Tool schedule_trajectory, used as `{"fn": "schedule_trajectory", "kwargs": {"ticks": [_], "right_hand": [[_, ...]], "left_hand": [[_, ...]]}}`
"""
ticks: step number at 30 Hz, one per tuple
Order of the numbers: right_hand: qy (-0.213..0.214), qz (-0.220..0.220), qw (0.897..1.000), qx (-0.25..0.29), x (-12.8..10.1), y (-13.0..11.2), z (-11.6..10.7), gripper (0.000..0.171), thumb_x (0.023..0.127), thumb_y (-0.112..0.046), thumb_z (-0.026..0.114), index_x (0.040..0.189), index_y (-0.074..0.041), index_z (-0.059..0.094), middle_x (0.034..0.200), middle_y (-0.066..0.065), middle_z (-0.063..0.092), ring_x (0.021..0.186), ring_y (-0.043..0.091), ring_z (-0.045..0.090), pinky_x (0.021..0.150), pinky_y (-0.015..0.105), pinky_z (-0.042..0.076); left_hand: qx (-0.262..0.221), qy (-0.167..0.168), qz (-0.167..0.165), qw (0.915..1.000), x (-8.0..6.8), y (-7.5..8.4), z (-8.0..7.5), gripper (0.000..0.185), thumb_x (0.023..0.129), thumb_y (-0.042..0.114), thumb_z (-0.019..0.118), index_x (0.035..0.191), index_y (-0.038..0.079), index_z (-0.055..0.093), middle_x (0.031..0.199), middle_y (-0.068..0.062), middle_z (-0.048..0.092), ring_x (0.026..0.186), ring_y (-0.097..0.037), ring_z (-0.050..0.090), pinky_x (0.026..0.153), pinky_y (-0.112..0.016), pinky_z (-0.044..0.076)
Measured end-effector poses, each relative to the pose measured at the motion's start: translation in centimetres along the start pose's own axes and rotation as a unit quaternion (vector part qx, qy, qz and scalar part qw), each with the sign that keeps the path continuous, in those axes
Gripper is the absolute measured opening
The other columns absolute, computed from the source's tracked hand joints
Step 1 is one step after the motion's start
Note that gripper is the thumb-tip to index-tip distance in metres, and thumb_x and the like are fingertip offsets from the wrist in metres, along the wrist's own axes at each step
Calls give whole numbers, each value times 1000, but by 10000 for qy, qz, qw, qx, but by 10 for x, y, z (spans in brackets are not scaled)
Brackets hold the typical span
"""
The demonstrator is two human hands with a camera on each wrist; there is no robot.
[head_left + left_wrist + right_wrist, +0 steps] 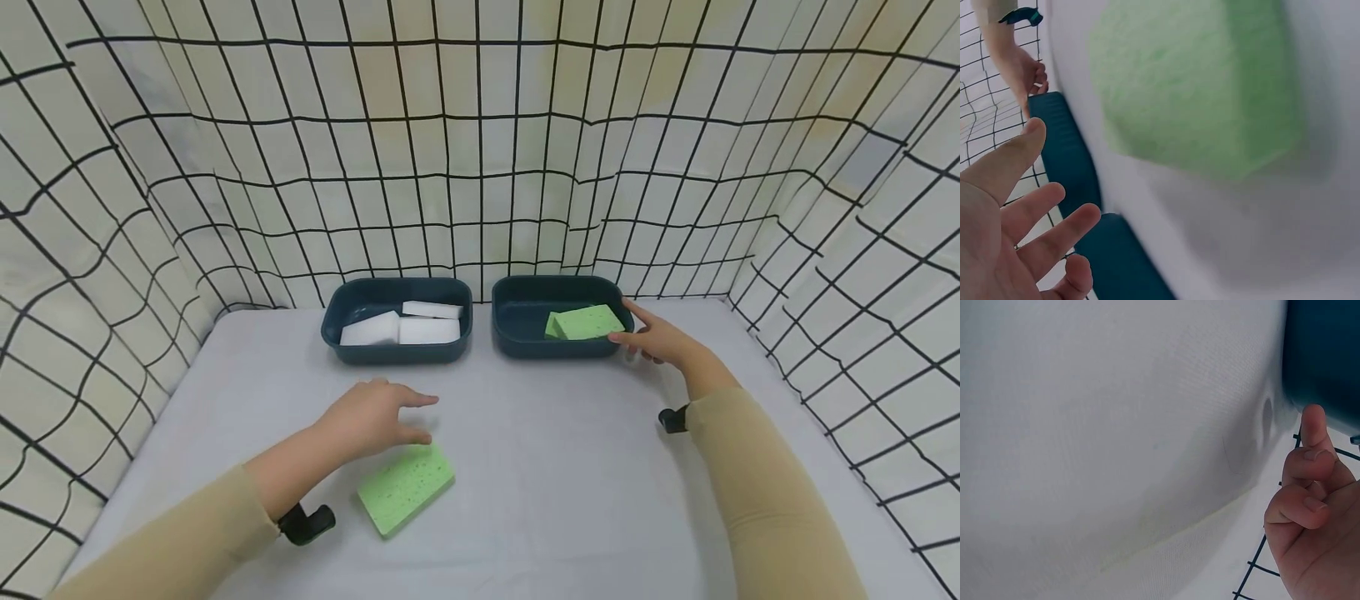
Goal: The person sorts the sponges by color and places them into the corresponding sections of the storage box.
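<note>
A green sponge (407, 489) with small pores lies on the white cloth, and large and blurred in the left wrist view. My left hand (378, 419) is just beyond it, thumb and fingers spread and holding nothing. At the back right, my right hand (660, 340) touches the right end of a dark teal bin (555, 346). Its thumb and index finger lie straight at the rim, while the other fingers are curled in the right wrist view (1310, 506). Green sponges (588, 322) lie in that bin, toward its right end.
A second dark teal bin (401, 354) stands to the left, holding several white foam blocks (429, 332). Black netting (480, 179) over pale cloth rises behind the bins and along both sides. A white cloth (555, 467) covers the table.
</note>
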State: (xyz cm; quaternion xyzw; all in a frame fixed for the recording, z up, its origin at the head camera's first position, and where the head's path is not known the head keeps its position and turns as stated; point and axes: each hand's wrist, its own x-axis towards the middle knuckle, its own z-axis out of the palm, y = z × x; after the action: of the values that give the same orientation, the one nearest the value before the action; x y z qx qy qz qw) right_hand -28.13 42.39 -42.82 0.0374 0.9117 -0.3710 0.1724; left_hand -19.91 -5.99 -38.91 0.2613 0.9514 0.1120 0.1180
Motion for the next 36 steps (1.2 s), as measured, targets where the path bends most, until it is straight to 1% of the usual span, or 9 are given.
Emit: {"fn": "schedule_trajectory", "kwargs": {"ticks": [3,6,9,12,16,22,27,32,36], "right_hand": [[-22,-4,10000,0,-1,-1,-1,107,82,-68,66,160,-37,-1,98,12,66,61,17,42,54,29,34],[-40,-7,10000,-1,-2,-2,-1,108,82,-68,66,160,-36,-1,97,12,66,60,17,41,53,29,33],[3,45,10000,24,-1,-1,0,106,83,-67,67,160,-37,0,97,12,66,61,17,42,54,28,34],[14,32,10000,-15,0,0,0,105,84,-66,66,160,-36,-1,97,12,66,62,17,43,54,29,34],[20,7,10000,-27,0,1,1,106,83,-67,66,160,-36,-1,97,11,66,63,18,44,54,29,34],[-15,5,10000,-39,0,1,0,106,85,-66,66,160,-35,-1,97,10,66,62,17,43,54,28,34],[1,68,10000,-22,1,1,0,106,84,-66,67,160,-37,-1,98,10,66,62,17,44,54,28,35],[22,72,10000,35,-1,0,-1,105,84,-66,67,159,-38,0,98,12,66,62,18,43,54,28,34],[27,90,9999,99,-2,-1,1,104,84,-64,68,160,-38,1,98,12,66,62,17,44,54,28,34]], "left_hand": [[-38,-183,-204,9996,-11,-4,7,59,77,55,79,130,34,67,129,3,66,116,-32,57,93,-51,47],[-95,-302,-371,9988,-19,-4,12,60,74,57,81,129,36,68,127,3,66,115,-32,57,92,-50,47],[-158,-414,-388,9983,-23,-2,17,59,73,57,81,127,37,69,126,3,67,115,-31,57,93,-50,47],[-168,-516,-314,9980,-26,1,21,58,73,56,82,125,36,70,124,3,68,114,-29,58,94,-49,47],[-63,-560,-202,9982,-28,3,26,59,72,54,83,126,35,70,120,3,69,110,-25,59,93,-48,47],[240,-543,60,9982,-31,5,34,75,67,59,84,133,30,65,119,1,68,104,-24,58,91,-47,46],[647,-510,296,9962,-33,11,37,86,64,65,83,138,25,61,120,-2,66,108,-27,58,93,-48,45],[735,-478,381,9954,-29,15,40,82,69,55,84,140,25,58,123,-3,65,108,-25,56,92,-46,45],[834,-382,438,9948,-21,15,38,78,71,49,85,141,27,57,125,-1,64,109,-24,55,92,-45,45]]}}
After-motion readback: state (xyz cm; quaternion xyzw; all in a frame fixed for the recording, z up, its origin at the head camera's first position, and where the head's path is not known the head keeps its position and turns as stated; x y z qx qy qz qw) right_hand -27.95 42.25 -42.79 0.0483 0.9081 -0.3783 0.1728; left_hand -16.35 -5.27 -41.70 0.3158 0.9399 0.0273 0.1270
